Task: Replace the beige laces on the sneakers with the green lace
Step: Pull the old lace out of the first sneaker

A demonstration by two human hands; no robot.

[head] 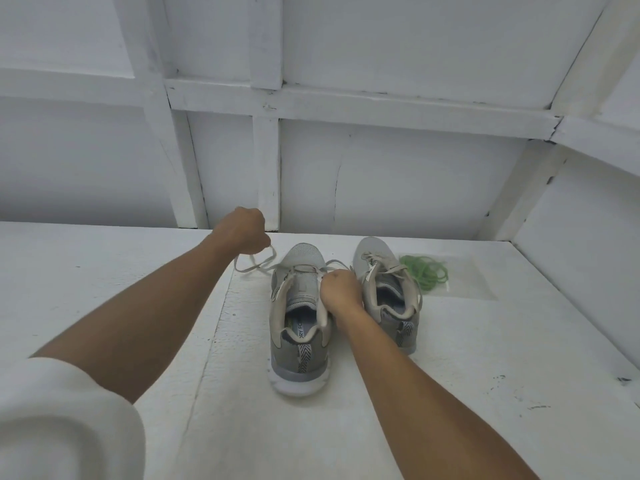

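One beige lace (254, 268) — between left hand (246, 230), right hand (339, 289).

Open table (121, 265) left of the sneakers (301, 355); green lace (424, 271) lies just beside their right

Printed letters "ORY FO" on the insole of the left sneaker (300, 317), partly cut off by the heel collar, a small green mark beside them too small to read, no other legible text, labels or numbers anywhere
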